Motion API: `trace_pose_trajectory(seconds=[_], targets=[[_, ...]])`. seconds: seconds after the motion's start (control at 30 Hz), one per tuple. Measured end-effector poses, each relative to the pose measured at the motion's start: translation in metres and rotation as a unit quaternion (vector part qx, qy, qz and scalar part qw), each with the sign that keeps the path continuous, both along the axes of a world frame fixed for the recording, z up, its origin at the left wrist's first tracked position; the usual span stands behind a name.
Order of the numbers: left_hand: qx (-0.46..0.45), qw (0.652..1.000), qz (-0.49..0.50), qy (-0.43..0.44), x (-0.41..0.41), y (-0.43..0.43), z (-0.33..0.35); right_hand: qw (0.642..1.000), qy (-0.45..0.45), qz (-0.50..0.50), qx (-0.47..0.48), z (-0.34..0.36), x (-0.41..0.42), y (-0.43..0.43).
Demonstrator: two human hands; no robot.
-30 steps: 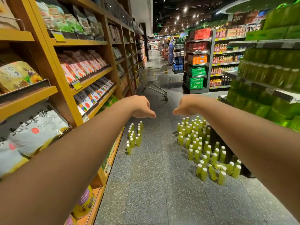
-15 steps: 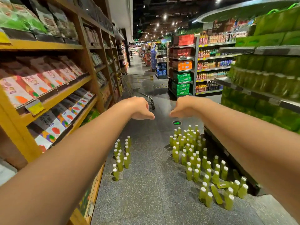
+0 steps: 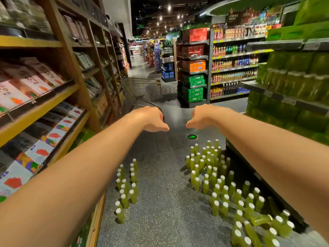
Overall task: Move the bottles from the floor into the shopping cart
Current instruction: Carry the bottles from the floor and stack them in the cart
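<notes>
Both arms reach straight ahead at mid-frame. The left grip [image 3: 151,120] and the right grip [image 3: 201,118] hang slack with their backs up, thumbs pointing toward each other, and neither holds anything. Their other fingers droop out of sight.

Below the right forearm, a large crowd of green bottles [image 3: 215,208] with white caps stands on the speckled grey floor [image 3: 169,202]. It fills the lower right of the frame, and one toppled bottle [image 3: 260,220] lies on its side there. A smaller group of bottles [image 3: 133,196] stands at lower centre, just under the left forearm.

The shopping cart [image 3: 147,81] is beyond the hands, up the aisle at centre frame, well apart from the bottles. A green arrow marker [image 3: 192,136] sits on the floor between the hands and the large crowd. Wooden shelves [image 3: 35,111] of packets line the left edge.
</notes>
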State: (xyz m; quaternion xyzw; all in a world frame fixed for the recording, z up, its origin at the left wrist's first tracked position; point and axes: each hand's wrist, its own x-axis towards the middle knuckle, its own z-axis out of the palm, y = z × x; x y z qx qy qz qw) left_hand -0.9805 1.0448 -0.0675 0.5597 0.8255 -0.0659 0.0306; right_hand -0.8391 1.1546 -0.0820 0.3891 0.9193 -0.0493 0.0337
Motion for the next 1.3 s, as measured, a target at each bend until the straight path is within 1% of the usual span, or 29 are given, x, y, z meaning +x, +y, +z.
trace_pose_trajectory(seconds=[0.17,0.37,0.53,0.77,1.0,1.3], targets=[[-0.008,1.0,-0.001,0.007,-0.04,0.102,-0.007,1.0,0.002,0.003,0.001,-0.008,-0.039,0.106],[-0.006,1.0,0.018,0.0,-0.079,0.222,0.0,1.0,0.006,0.006,0.012,0.009,-0.08,0.23],[-0.006,1.0,0.017,-0.016,-0.099,0.301,-0.006,1.0,-0.003,0.005,0.0,0.0,-0.099,0.309],[0.008,1.0,-0.008,-0.026,-0.121,0.375,-0.01,1.0,-0.01,-0.013,-0.023,-0.005,-0.115,0.378],[0.006,0.998,-0.048,-0.036,-0.162,0.438,-0.016,0.999,-0.003,-0.045,-0.02,-0.017,-0.151,0.428],[-0.009,0.991,-0.132,-0.037,-0.252,0.521,-0.037,0.989,0.002,-0.143,-0.032,-0.041,-0.232,0.487]])
